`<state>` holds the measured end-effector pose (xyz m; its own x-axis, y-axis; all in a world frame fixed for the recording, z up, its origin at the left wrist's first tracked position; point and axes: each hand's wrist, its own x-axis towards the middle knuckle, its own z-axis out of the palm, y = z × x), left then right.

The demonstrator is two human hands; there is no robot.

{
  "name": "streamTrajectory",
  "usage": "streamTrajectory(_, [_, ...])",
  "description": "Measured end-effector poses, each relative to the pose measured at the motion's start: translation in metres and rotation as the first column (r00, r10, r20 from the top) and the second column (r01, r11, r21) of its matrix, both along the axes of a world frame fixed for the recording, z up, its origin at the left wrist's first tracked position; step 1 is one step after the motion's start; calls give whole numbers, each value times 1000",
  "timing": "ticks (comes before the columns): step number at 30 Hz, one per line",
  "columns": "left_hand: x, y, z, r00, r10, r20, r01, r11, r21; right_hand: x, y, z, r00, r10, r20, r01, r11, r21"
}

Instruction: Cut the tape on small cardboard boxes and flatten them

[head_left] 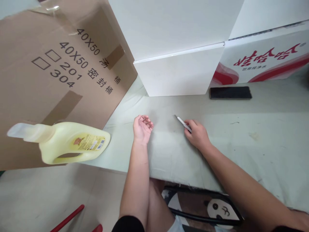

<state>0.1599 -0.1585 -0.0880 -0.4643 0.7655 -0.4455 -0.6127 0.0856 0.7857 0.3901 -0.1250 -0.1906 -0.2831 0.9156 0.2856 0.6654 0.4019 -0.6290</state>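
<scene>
My right hand (197, 133) rests on the pale green table cover, its fingers closed around a slim white craft knife (181, 121). The knife's thin grey tip points away from me and to the left. To the left, my left hand (142, 129) is turned palm up with its fingers loosely curled and apart, and nothing lies in it. A gap of table cover (164, 141) separates the two hands. Beyond them stands a plain white box (180, 72), touched by neither hand.
A yellow bottle (65, 138) stands at the left before a large cardboard box (72, 58). A black phone (230, 92) lies at the back right, by a red-and-white carton (263, 62). Under the table edge sits a panda-print bag (193, 203); red bars (69, 217) show at lower left.
</scene>
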Motion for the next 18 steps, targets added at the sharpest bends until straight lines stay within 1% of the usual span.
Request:
streamTrajectory(5, [0, -3, 1, 1000, -10, 19, 10, 1000, 19, 0, 2, 0, 1000, -9, 27, 10, 1000, -5])
streamTrajectory(13, [-3, -2, -1, 999, -39, 27, 38, 999, 32, 5, -1, 2, 999, 34, 10, -34, 999, 29])
streamTrajectory(18, [-7, -3, -1, 996, 35, 88, -33, 999, -23, 6, -1, 1, 999, 42, 12, -42, 998, 49])
